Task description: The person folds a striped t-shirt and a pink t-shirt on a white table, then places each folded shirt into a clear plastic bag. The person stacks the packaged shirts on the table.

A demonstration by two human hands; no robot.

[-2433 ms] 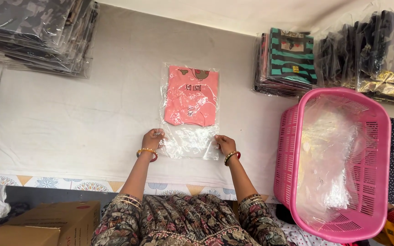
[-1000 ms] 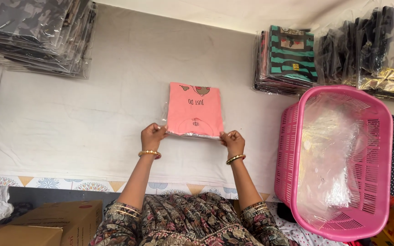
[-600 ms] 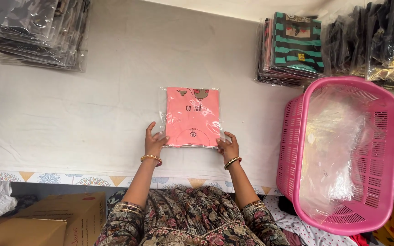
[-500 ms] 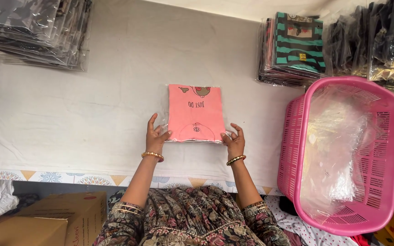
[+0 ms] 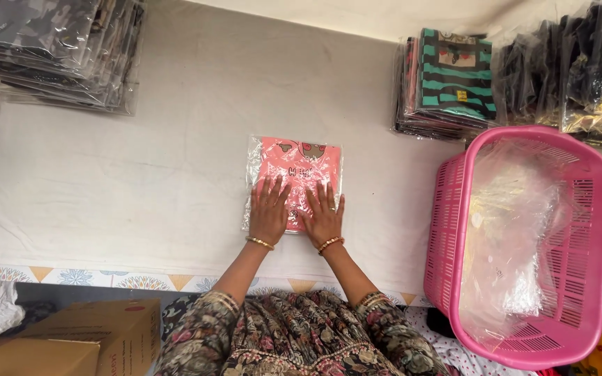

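Head view, looking down. Both hands lie flat, fingers spread and extended, palms down on a pink folded garment sealed in a clear plastic bag (image 5: 294, 177); neither hand grips anything. The left hand (image 5: 269, 211) covers the lower left part of the bag, the right hand (image 5: 323, 216) the lower right part, the two just beside each other with thumbs nearly touching. The bag lies flat on the white cloth-covered surface (image 5: 120, 181), directly under and just ahead of the fingertips; its upper half, with a printed motif near the neckline, shows beyond the fingers. Each wrist carries a gold bangle (image 5: 260, 243); the sleeves are of a dark floral fabric (image 5: 294, 341). To the right of the right hand, near the surface edge, stands a pink slotted plastic basket (image 5: 447, 230) holding loose clear plastic bags (image 5: 517, 230). Ahead and right of the hands, a stack of bagged garments with teal and black stripes on top (image 5: 451, 83); beyond that, further right, a stack of dark bagged garments (image 5: 580, 69). Far ahead and left of the left hand, another pile of bagged dark patterned garments (image 5: 57, 52). Below and left of the left arm, a brown cardboard box (image 5: 92, 341), off the surface
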